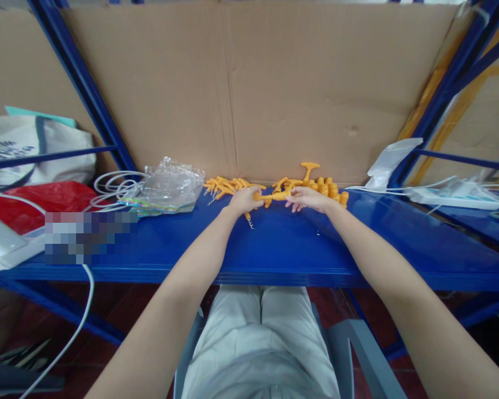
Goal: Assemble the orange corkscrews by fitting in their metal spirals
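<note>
Between my hands lies an orange plastic corkscrew piece (276, 196), held level just above the blue table (291, 244). My left hand (246, 200) is closed around its left end. The fingers of my right hand (306, 198) pinch its right end. Below my left hand an orange corkscrew with a bare metal spiral (249, 220) points toward me. Behind and left of that hand, several orange corkscrews with metal spirals (222, 185) lie in a pile. Several orange cylindrical sleeves (326, 185) stand behind my right hand, and an orange T-shaped handle (310, 167) rises among them.
Clear plastic bags (170, 185) and coiled white cable (114, 188) lie on the left, near a red bag (41, 202) and a white power strip (12, 249). Cardboard (274, 88) closes off the back between blue posts. A white power strip (457, 195) sits at right.
</note>
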`<move>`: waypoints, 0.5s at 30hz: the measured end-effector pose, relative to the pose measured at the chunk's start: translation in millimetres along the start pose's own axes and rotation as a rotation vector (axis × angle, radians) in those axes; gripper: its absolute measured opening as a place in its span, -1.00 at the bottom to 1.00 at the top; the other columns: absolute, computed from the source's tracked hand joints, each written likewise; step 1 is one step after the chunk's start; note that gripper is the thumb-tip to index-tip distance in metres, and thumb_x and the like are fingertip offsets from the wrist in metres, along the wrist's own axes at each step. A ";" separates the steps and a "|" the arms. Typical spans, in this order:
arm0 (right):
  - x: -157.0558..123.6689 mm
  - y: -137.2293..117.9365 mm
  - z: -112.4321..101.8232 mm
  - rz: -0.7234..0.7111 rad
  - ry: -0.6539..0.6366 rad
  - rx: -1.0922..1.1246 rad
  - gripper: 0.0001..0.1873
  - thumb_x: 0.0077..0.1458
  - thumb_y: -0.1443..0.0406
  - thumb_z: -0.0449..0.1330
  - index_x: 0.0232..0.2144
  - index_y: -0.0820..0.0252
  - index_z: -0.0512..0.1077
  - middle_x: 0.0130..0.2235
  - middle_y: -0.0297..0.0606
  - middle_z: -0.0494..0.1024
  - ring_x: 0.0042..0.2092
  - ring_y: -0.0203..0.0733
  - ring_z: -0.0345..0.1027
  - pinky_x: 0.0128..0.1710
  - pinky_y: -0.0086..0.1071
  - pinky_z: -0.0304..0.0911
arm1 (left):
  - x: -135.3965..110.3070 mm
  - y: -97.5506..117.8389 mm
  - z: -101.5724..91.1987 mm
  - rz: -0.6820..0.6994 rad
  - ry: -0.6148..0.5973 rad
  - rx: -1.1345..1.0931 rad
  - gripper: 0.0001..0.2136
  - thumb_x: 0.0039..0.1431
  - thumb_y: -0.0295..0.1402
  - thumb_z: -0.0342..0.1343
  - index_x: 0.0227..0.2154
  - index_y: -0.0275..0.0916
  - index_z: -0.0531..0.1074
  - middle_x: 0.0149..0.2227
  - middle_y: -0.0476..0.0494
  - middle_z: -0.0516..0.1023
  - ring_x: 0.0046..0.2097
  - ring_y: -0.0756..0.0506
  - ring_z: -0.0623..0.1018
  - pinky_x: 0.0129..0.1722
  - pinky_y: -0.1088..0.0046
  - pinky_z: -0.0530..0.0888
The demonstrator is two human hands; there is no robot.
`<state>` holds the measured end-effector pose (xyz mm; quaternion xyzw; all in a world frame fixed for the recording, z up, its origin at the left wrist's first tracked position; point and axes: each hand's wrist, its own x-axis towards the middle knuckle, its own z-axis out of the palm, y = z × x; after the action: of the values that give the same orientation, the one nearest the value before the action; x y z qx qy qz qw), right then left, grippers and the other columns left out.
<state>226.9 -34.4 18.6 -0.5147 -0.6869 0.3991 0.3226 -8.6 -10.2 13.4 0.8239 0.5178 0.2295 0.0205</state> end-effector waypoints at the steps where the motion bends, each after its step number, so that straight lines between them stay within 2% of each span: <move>1: -0.5 -0.7 0.4 0.001 -0.006 -0.007 -0.89 0.28 0.29 0.20 -0.29 0.24 0.41 -0.28 -0.18 0.65 -0.48 -0.39 0.44 -0.44 -0.55 0.32 | 0.1 -0.2 -0.2 0.003 -0.003 -0.010 -0.68 0.11 -0.30 0.18 -0.06 -0.25 0.52 -0.35 -0.11 0.66 -0.18 -0.16 0.61 -0.16 0.40 0.45; 6: -3.7 -4.4 2.4 0.025 -0.019 0.016 -0.64 0.28 0.07 0.19 -0.39 0.24 0.40 -0.44 -0.18 0.61 -0.52 -0.35 0.41 -0.50 -0.53 0.28 | 1.0 -1.2 0.9 0.001 0.017 -0.018 -0.67 0.09 -0.29 0.20 -0.07 -0.24 0.52 -0.32 -0.11 0.66 -0.17 -0.17 0.61 -0.13 0.39 0.45; 9: -4.0 -5.3 3.1 0.045 -0.007 -0.005 -0.59 0.32 0.04 0.13 -0.42 0.25 0.39 -0.49 -0.17 0.58 -0.55 -0.36 0.37 -0.57 -0.55 0.23 | 1.1 -1.0 1.7 0.004 0.027 -0.017 -0.68 0.08 -0.29 0.20 -0.08 -0.23 0.53 -0.30 -0.11 0.67 -0.16 -0.18 0.61 -0.12 0.38 0.44; 12: -2.9 -4.5 2.1 0.022 -0.008 -0.057 -0.66 0.32 0.09 0.15 -0.34 0.27 0.43 -0.37 -0.14 0.62 -0.52 -0.38 0.41 -0.57 -0.57 0.23 | 0.6 0.0 1.2 -0.003 0.018 -0.023 -0.68 0.09 -0.31 0.19 -0.08 -0.25 0.53 -0.31 -0.12 0.67 -0.18 -0.17 0.61 -0.13 0.38 0.45; 14: -1.2 -2.9 0.6 -0.022 0.008 -0.075 -0.77 0.25 0.17 0.25 -0.18 0.23 0.44 -0.25 -0.17 0.64 -0.48 -0.38 0.44 -0.54 -0.56 0.27 | 0.3 0.7 0.7 -0.008 0.003 -0.032 -0.68 0.10 -0.31 0.18 -0.07 -0.26 0.52 -0.33 -0.12 0.66 -0.20 -0.17 0.61 -0.16 0.39 0.45; 15: -0.2 -1.9 -0.1 -0.040 0.020 -0.082 -0.75 0.21 0.21 0.29 -0.12 0.21 0.43 -0.22 -0.20 0.64 -0.47 -0.38 0.45 -0.52 -0.56 0.29 | 0.2 0.9 0.5 -0.007 -0.002 -0.037 -0.68 0.10 -0.31 0.18 -0.07 -0.27 0.52 -0.34 -0.12 0.66 -0.21 -0.16 0.61 -0.17 0.39 0.45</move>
<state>226.2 -34.9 20.3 -0.5176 -0.7096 0.3589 0.3156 -7.6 -10.3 13.2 0.8218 0.5164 0.2381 0.0369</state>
